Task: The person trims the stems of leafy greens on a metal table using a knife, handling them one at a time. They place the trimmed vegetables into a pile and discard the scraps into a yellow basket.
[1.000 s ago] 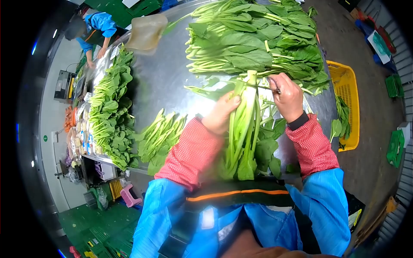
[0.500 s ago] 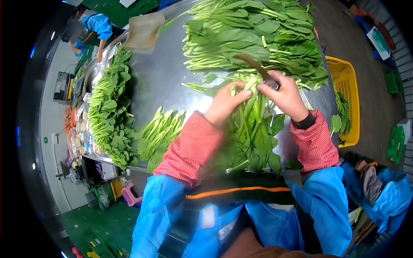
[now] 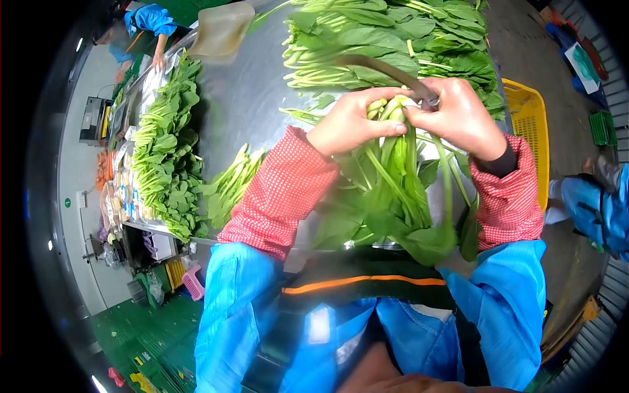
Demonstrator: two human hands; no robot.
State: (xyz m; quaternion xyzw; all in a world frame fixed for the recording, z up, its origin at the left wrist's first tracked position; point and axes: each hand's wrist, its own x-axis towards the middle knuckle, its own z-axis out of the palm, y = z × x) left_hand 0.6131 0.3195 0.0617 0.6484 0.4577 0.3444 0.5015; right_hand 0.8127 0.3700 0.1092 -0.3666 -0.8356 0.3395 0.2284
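Note:
My left hand (image 3: 357, 123) is closed round the stem ends of a bunch of leafy greens (image 3: 406, 173), with the leaves hanging down toward my body. My right hand (image 3: 464, 118) grips a knife (image 3: 386, 65) with a curved brown blade, its handle mostly hidden in my fist. The blade points left above the bunch, and my right thumb touches the stems. Just beyond my hands lies a large pile of the same greens (image 3: 367, 42). Left of my left forearm is a smaller bunch (image 3: 230, 183) on the metal table (image 3: 239, 98).
A long row of greens (image 3: 164, 150) lines the table's left side. A translucent slab (image 3: 219, 29) lies at the far left. On the floor at right stands a yellow crate (image 3: 531, 124). One co-worker (image 3: 154, 21) leans over the far left; another person (image 3: 593, 203) is at right.
Both hands have risen slightly with the bunch and knife, and my right hand has shifted right. The person at right has moved farther forward along the floor.

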